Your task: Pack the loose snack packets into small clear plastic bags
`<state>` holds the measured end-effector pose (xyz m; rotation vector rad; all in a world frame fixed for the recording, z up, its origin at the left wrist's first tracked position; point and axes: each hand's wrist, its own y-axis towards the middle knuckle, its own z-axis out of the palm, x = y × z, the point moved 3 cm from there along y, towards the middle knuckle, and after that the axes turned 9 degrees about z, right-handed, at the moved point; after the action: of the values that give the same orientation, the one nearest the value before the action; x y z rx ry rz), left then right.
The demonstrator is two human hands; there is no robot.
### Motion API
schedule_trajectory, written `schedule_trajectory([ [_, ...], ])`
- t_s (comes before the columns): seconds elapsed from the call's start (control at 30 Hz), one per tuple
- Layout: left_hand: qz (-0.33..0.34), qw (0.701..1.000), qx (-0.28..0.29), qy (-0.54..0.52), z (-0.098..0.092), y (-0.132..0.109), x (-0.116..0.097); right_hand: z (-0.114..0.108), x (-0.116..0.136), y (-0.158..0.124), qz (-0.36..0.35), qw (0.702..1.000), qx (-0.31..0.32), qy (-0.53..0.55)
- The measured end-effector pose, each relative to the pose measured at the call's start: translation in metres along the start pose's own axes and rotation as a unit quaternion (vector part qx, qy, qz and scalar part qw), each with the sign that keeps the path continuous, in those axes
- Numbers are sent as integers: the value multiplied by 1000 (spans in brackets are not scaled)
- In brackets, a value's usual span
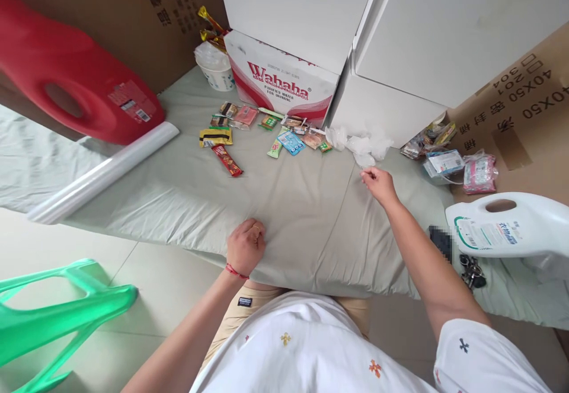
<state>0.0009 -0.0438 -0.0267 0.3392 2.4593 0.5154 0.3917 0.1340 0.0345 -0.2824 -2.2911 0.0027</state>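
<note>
My right hand [379, 185] is pinched at the lower edge of a crumpled clear plastic bag [365, 159], which lies with other thin bags against the white cabinet. My left hand [246, 243] rests as a loose fist on the green-grey sheet [293, 221], near its front edge, with nothing visible in it. Beyond the hands lie several small wrapped snacks: a red packet [227, 160], a yellow packet [216, 137], a blue packet [290, 142], a green packet [275, 147] and a pink packet [245, 115].
A Wahaha carton [282, 79] and a paper cup [217, 72] stand at the back. Left are a red jug [89, 67], a plastic film roll [106, 173] and a green stool [66, 304]. Right are packets [480, 173], a white detergent bottle [502, 227] and keys [473, 273].
</note>
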Motion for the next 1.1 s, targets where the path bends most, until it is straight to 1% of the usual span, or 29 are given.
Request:
schedule_trajectory([
  [0.1, 3, 1000, 9, 3, -1, 0, -2, 21, 35, 43, -43, 995, -73, -45],
  [0.17, 2, 1000, 13, 3, -1, 0, -2, 35, 55, 66, -30, 991, -118, -60],
  [0.2, 2, 1000, 14, 3, -2, 0, -2, 42, 62, 76, -14, 990, -129, -62],
  [0.3, 0, 1000, 15, 1, -2, 0, -2, 57, 74, 91, 30, 991, -119, -51],
  [0.37, -1, 1000, 10, -4, -2, -1, -2, 60, 76, 90, 33, 993, -110, -35],
  [0.43, -1, 1000, 6, -12, -2, -1, -1, 60, 77, 80, 20, 993, -117, -18],
  [0.47, -1, 1000, 6, -18, -1, -1, -1, 59, 77, 72, 12, 994, -110, 9],
  [0.5, -1, 1000, 6, -24, -1, -2, 0, 59, 76, 62, 6, 995, -90, 53],
  [0.57, -4, 999, 7, -36, -1, -2, 1, 60, 74, 40, 4, 987, -18, 157],
  [0.63, -13, 998, 0, -55, -2, -2, 2, 62, 71, 17, 30, 969, 48, 239],
  [0.67, -21, 997, -7, -73, -3, -1, 2, 62, 68, 5, 53, 961, 64, 262],
  [0.77, -64, 984, -33, -163, -8, 6, -5, 63, 60, -30, 111, 941, 76, 312],
  [0.83, -110, 967, -44, -227, -10, 15, -14, 67, 56, -50, 131, 926, 94, 341],
  [0.9, -162, 943, -45, -286, -10, 26, -24, 73, 53, -67, 157, 905, 122, 375],
  [0.97, -205, 917, -36, -340, -6, 38, -33, 82, 51, -77, 185, 883, 147, 405],
  [1.0, -216, 908, -29, -359, -4, 44, -37, 86, 52, -78, 193, 877, 154, 412],
  [1.03, -220, 902, -23, -370, -3, 49, -39, 90, 52, -77, 196, 874, 159, 416],
  [1.1, -217, 902, -15, -372, -1, 57, -40, 95, 55, -69, 190, 870, 154, 429],
])
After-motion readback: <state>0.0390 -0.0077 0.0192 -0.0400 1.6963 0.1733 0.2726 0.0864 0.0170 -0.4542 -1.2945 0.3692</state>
